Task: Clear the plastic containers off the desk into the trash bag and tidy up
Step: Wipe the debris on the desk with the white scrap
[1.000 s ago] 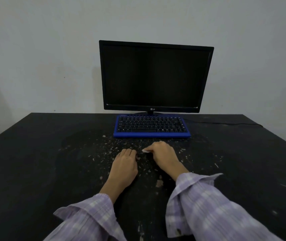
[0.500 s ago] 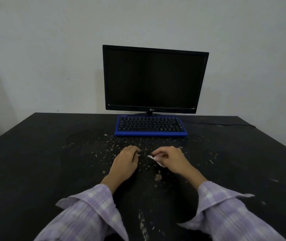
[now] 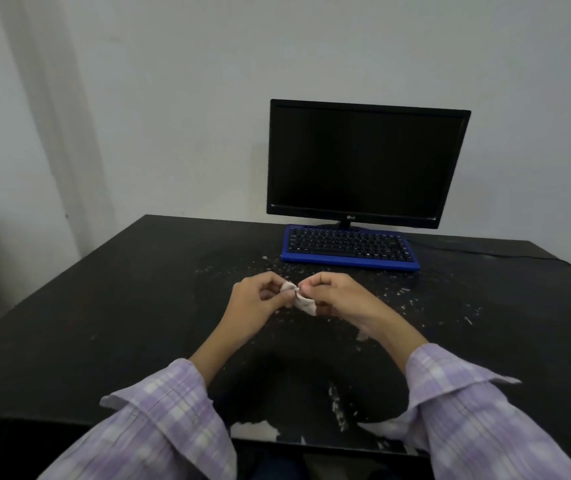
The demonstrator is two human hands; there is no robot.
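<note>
Both hands, the left hand (image 3: 260,299) and right hand (image 3: 332,296), are pinching a crumpled paper scrap (image 3: 299,299) over the bench (image 3: 104,306) middle, near its front edge. Loosening fingers risks scattering it among crumbs (image 3: 405,299); no containers showing.

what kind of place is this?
Likely a bare office or study workstation. A dark-screened monitor stands against a plain wall with a blue keyboard in front of it, both on a worn black desk littered with pale scraps. The left hand and right hand pinch a small crumpled scrap.
</note>
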